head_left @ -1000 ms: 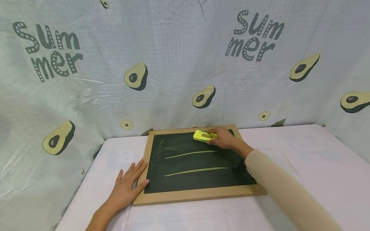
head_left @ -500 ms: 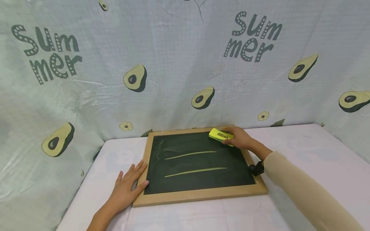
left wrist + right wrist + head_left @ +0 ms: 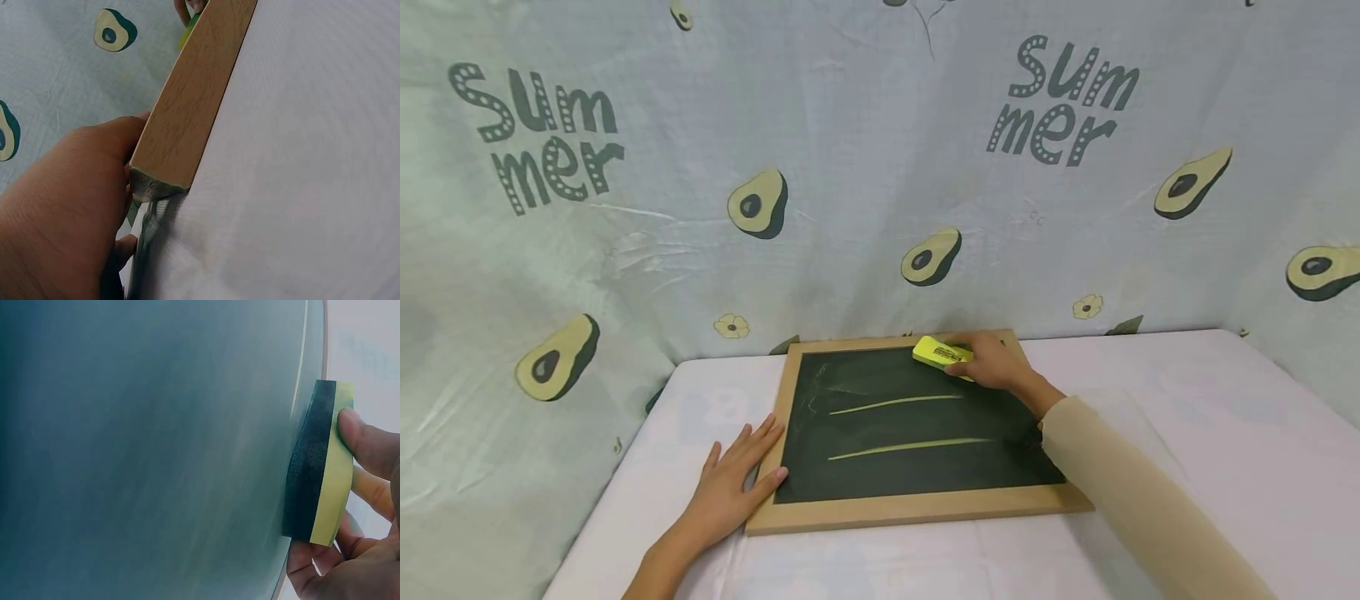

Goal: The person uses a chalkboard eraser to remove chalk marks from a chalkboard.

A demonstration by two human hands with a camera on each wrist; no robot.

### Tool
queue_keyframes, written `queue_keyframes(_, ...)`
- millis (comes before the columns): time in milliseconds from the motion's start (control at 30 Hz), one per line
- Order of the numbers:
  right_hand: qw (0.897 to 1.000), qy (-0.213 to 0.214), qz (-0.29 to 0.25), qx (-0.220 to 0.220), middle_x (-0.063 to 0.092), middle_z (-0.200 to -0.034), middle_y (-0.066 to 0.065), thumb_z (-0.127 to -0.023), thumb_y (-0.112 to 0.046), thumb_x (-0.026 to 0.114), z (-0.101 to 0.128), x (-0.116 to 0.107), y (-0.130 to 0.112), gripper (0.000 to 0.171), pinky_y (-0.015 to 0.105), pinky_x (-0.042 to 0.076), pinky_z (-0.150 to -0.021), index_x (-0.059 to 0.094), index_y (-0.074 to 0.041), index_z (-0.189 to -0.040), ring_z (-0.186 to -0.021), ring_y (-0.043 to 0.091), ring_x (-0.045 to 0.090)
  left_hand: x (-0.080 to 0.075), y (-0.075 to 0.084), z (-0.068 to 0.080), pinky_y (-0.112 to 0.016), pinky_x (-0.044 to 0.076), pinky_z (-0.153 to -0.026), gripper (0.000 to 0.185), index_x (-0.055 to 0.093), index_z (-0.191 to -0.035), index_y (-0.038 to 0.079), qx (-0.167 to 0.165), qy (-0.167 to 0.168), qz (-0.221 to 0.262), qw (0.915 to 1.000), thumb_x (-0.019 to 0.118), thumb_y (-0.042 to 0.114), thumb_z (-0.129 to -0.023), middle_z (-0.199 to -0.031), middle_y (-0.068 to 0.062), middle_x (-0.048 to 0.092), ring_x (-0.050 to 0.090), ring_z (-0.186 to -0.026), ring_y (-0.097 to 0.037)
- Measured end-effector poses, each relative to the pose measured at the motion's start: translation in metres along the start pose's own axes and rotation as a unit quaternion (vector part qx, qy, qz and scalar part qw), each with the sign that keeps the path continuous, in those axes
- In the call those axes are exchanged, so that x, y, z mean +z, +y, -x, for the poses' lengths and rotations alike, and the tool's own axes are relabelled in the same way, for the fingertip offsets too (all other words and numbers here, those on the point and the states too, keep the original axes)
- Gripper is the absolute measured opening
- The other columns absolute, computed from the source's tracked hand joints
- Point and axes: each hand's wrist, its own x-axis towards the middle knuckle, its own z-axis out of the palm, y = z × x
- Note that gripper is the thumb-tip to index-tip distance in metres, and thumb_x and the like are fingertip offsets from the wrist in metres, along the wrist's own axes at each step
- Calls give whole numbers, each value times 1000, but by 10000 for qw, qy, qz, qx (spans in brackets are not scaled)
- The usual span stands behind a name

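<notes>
A chalkboard (image 3: pixel 865 479) with a light wooden frame lies on the table. Two yellow-green chalk lines (image 3: pixel 910 447) run across its dark surface, and faint chalk marks show near the left side. My right hand (image 3: pixel 992 360) grips a yellow eraser (image 3: pixel 936 352) at the upper right of the board. In the right wrist view, thumb and fingers hold the eraser (image 3: pixel 334 481) by its yellow back, its dark felt side against the board. My left hand (image 3: pixel 726 483) rests with spread fingers on the left frame edge. The left wrist view shows it beside the wooden frame (image 3: pixel 184 100).
A white cloth covers the table (image 3: pixel 1187 433). Behind it hangs a pale curtain (image 3: pixel 850 125) printed with avocados and lettering, close to the board's far edge. The right sleeve (image 3: pixel 1135 483) passes over the board's right side.
My right hand slid the eraser right to the board's upper right corner, then back left. The left hand stays in place, and both chalk lines look the same.
</notes>
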Motion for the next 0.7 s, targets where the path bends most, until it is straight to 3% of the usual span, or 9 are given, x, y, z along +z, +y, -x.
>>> queue_keyframes(367,9993,-302,39,-199,56,-130,13,-88,-23,70,-35,46,-56,53,44,41,-95,54,-6,-135,-114,29,52,-2,-1,0,-68,4,-104,65,41,-147,12,-81,-67,-55,9999,59,43,-93,-154,-7,31,23,-139,-41)
queue_keyframes(700,9950,-768,-17,-644,54,-130,9,-89,-26,70,-48,74,-102,52,42,39,-95,55,-10,-136,-115,27,48,1,-2,-1,-68,3,-105,66,40,-147,14,-152,-112,-147,9997,58,46,-93,-154,-5,30,23,-139,-41)
